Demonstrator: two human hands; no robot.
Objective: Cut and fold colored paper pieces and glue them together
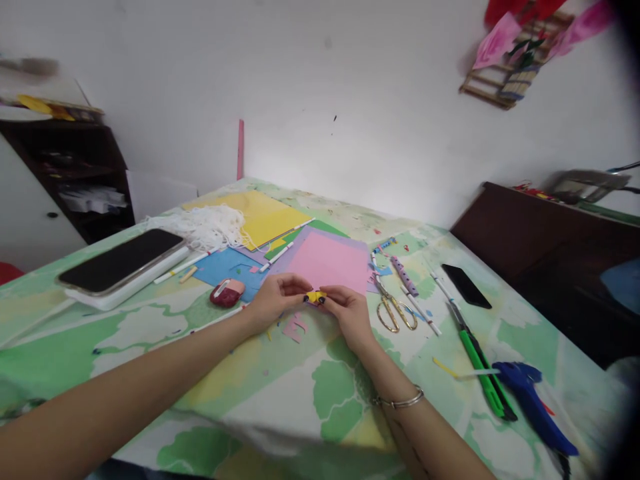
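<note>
Between my two hands is a small yellow car-shaped piece (315, 296) with dark round spots like wheels at its lower edge. My left hand (275, 301) pinches its left end with thumb and fingertips. At the right end, the thumb and fingers of my right hand (351, 316) are closed on it too. Just behind the fingers lies a pink paper sheet (330, 257). Pink paper scraps (294, 328) rest on the cloth below my left fingers. Gold-handled scissors (395, 313) lie to the right of my right hand.
Left are a phone (125, 259) on a white box, white yarn (210, 227) and a dark red case (227, 292). Yellow card (265, 212) lies behind. On the right are a green cutter (481, 370), a blue glue gun (537, 407) and a black phone (466, 285).
</note>
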